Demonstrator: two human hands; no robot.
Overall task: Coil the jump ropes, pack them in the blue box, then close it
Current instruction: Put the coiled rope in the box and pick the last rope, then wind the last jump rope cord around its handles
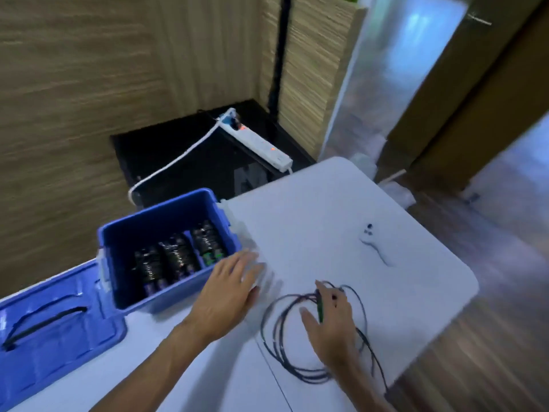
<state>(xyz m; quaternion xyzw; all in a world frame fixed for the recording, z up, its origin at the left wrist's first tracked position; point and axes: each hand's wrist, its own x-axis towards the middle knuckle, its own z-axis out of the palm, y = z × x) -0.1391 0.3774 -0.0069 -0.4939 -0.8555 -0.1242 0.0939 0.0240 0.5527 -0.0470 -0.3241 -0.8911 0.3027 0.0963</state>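
Nearest you, your right hand [329, 325] has its grip clamped on a jump rope [285, 346]: the fingers curl round the green handle and the gathered strands, while the loose loops sprawl on the white tabletop [326, 221] just right of the blue box [166, 251]. Tighten those loops into one even coil before lifting, or the trailing strand near the tabletop edge will likely snag. Your left hand [228, 295] lies flat, fingers apart, touching the box's near right corner; keep it there to steady the box. Inside the box sit dark coiled ropes already packed. The lid [53, 331] lies open left of the box.
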